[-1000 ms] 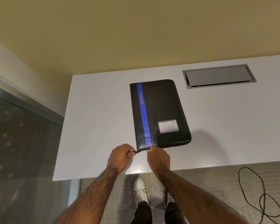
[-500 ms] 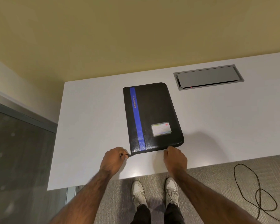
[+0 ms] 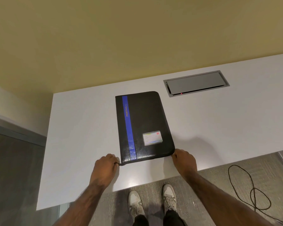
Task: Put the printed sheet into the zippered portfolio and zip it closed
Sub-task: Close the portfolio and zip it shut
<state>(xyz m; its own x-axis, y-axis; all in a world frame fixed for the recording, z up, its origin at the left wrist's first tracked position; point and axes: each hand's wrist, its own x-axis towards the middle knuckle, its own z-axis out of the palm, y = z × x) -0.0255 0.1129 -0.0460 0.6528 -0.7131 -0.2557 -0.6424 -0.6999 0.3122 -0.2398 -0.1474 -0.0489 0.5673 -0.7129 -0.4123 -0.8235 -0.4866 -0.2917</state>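
Observation:
A black zippered portfolio (image 3: 147, 124) with a blue stripe and a small card window lies flat and folded shut on the white table (image 3: 82, 128). My left hand (image 3: 105, 165) pinches the black zipper tail at the portfolio's near left corner. My right hand (image 3: 184, 159) is at the near right corner, fingers closed on the zipper there; the pull itself is hidden under them. No printed sheet is visible.
A grey cable hatch (image 3: 196, 83) is set into the table beyond the portfolio's right side. A black cord (image 3: 245, 190) loops on the carpet at the right. My shoes (image 3: 152, 201) stand below the table's near edge. A glass partition is on the left.
My right hand has slid rightward along the portfolio's near edge, from beside the left hand to the right corner. My left hand has kept its hold at the left corner.

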